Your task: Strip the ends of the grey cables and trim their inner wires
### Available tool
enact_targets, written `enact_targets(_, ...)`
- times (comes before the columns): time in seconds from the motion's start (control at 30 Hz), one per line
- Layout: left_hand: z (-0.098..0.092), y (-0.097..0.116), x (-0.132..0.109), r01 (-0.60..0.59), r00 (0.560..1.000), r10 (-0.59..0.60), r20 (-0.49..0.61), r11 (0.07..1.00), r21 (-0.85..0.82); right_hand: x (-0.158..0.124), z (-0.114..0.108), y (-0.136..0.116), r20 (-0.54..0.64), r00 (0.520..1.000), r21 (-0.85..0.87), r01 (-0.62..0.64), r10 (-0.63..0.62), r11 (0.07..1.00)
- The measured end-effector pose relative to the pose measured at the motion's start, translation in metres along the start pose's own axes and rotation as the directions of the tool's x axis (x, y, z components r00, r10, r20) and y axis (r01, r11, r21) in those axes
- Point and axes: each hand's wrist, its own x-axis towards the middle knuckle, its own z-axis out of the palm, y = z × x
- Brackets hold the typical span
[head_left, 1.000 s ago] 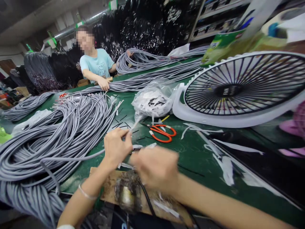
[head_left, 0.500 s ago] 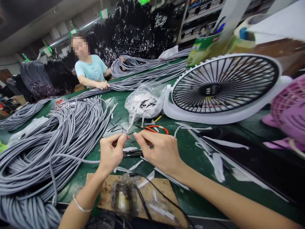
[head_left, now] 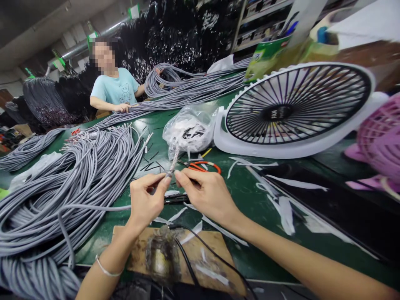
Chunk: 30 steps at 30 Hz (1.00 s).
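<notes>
My left hand [head_left: 148,196] is closed around the end of a grey cable [head_left: 103,207], which runs in from the left. Stripped, pale braided wires [head_left: 174,160] stick up out of its fingertips. My right hand [head_left: 208,191] pinches thumb to finger right beside the base of those wires. What its fingertips hold is too small and covered to make out. Just behind the hands lie orange-handled scissors [head_left: 204,167], partly hidden. A black tool [head_left: 176,198] rests on the table below the fingertips.
A large coil of grey cables [head_left: 90,175] fills the left. A bag of white scraps [head_left: 187,131] stands ahead, a white fan [head_left: 293,112] to the right. Near me lies a wooden board [head_left: 215,250] with a metal pot. Across the green table [head_left: 250,208], a person [head_left: 115,89] handles more cables.
My two hands have come closer together at the cable end, and the stripped wires now stand steeper. The person opposite has slid a hand left along the cables.
</notes>
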Motion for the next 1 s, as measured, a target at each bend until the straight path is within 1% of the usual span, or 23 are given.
enact_targets(0.07,0.000,0.000,-0.001,-0.070,0.997,0.072,-0.022,0.992,0.101,0.001,0.000,0.001,0.049,0.998,0.073,-0.053,0.050,0.996)
enact_targets(0.1,0.000,0.001,-0.001,-0.096,0.994,0.101,-0.029,0.984,0.147,0.001,0.000,0.002,0.049,0.997,0.067,-0.055,0.052,0.996)
enact_targets(0.17,0.001,0.002,-0.003,-0.135,0.989,0.146,-0.034,0.966,0.222,-0.001,0.000,0.000,-0.012,1.000,-0.027,0.013,-0.014,1.000)
enact_targets(0.23,0.002,0.002,-0.003,-0.141,0.987,0.156,-0.034,0.951,0.274,-0.007,0.001,-0.005,-0.104,0.984,-0.171,0.125,-0.144,0.977)
enact_targets(0.3,0.002,-0.002,-0.001,-0.094,0.992,0.114,-0.047,0.946,0.309,-0.014,0.003,-0.014,-0.143,0.939,-0.237,0.275,-0.313,0.932)
enact_targets(0.37,0.001,-0.006,0.003,-0.001,0.999,0.016,-0.048,0.952,0.305,-0.020,0.004,-0.022,-0.124,0.871,-0.198,0.448,-0.476,0.872)
enact_targets(0.4,0.000,-0.007,0.006,0.047,0.998,-0.038,-0.040,0.960,0.275,-0.021,0.004,-0.024,-0.107,0.838,-0.163,0.516,-0.535,0.841)
enact_targets(0.43,-0.001,-0.008,0.007,0.086,0.996,-0.083,-0.023,0.971,0.224,-0.021,0.004,-0.024,-0.093,0.825,-0.139,0.544,-0.557,0.828)
enact_targets(0.47,-0.002,-0.008,0.009,0.115,0.993,-0.116,-0.001,0.981,0.154,-0.020,0.004,-0.022,-0.108,0.848,-0.153,0.502,-0.519,0.851)
enact_targets(0.53,-0.005,-0.004,0.009,0.146,0.988,-0.146,0.043,0.989,0.005,-0.013,0.003,-0.014,-0.137,0.915,-0.246,0.340,-0.380,0.908)
enact_targets(0.6,-0.008,0.000,0.008,0.161,0.985,-0.154,0.073,0.982,-0.100,-0.004,0.001,-0.003,-0.178,0.941,-0.336,0.218,-0.289,0.916)
enact_targets(0.63,-0.008,0.002,0.006,0.167,0.984,-0.157,0.084,0.977,-0.131,-0.001,0.000,0.001,-0.189,0.944,-0.364,0.188,-0.271,0.912)
enact_targets(0.7,-0.009,0.004,0.004,0.171,0.983,-0.156,0.096,0.972,-0.164,0.002,-0.002,0.005,-0.193,0.942,-0.388,0.185,-0.276,0.903)
enact_targets(0.8,-0.008,0.003,0.002,0.167,0.983,-0.151,0.101,0.972,-0.166,0.002,-0.003,0.004,-0.182,0.936,-0.383,0.214,-0.300,0.899)
enact_targets(0.9,-0.006,0.003,0.001,0.143,0.987,-0.134,0.084,0.983,-0.117,0.000,-0.003,0.001,-0.175,0.936,-0.391,0.220,-0.307,0.894)
enact_targets(1.0,-0.006,0.005,0.000,0.084,0.995,-0.083,0.053,0.996,-0.021,0.001,-0.004,0.001,-0.171,0.932,-0.406,0.229,-0.320,0.885)
